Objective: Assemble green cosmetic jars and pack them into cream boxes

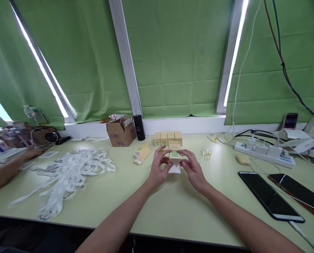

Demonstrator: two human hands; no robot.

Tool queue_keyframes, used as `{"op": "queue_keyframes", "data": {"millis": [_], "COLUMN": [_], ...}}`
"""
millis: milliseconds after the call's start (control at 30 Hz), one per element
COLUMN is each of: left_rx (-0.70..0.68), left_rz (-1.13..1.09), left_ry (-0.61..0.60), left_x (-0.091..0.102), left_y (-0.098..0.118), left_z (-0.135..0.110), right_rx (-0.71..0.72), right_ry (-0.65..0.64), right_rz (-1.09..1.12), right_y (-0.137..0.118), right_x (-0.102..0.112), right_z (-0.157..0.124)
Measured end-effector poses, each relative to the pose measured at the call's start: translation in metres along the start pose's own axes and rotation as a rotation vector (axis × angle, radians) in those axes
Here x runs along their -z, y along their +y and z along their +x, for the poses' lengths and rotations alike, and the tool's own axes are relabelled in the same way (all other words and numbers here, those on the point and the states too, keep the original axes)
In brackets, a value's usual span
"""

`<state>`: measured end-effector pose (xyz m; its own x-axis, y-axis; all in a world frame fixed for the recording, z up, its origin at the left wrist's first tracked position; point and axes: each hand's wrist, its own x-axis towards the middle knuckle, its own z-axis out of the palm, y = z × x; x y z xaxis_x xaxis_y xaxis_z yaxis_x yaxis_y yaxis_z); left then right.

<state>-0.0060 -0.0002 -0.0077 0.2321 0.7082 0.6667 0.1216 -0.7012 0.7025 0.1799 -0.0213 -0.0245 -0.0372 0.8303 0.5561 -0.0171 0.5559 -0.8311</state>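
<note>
My left hand (159,168) and my right hand (192,168) both grip a small tan box with a green panel (175,156), held just above the pale green table (172,207); its top flap stands open and a white slip shows under it. Behind it a row of several finished tan boxes (168,138) stands near the window sill. Some flat unfolded box blanks (141,154) lie to the left of my hands.
A heap of white strips (70,173) lies at left, where another person's arm (6,168) rests. An open cardboard carton (121,131) and a black cylinder (139,127) stand at the back. Two phones (270,196) and a power strip (265,151) lie at right.
</note>
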Motion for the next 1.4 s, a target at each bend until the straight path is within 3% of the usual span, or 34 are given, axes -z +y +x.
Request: {"op": "queue_keyframes", "data": {"millis": [467,1400], "left_rx": [0.043,0.081], "left_rz": [-0.023,-0.077], "left_ry": [0.08,-0.013], "left_x": [-0.0003,-0.0003], "left_y": [-0.0052,-0.0043], "left_z": [0.0033,0.0005], "right_rx": [-0.043,-0.079], "right_ry": [-0.039,0.055], "right_rz": [0.077,0.065], "right_y": [-0.001,0.0052], "right_x": [-0.004,-0.0021], "right_z": [-0.0006,0.0032]}}
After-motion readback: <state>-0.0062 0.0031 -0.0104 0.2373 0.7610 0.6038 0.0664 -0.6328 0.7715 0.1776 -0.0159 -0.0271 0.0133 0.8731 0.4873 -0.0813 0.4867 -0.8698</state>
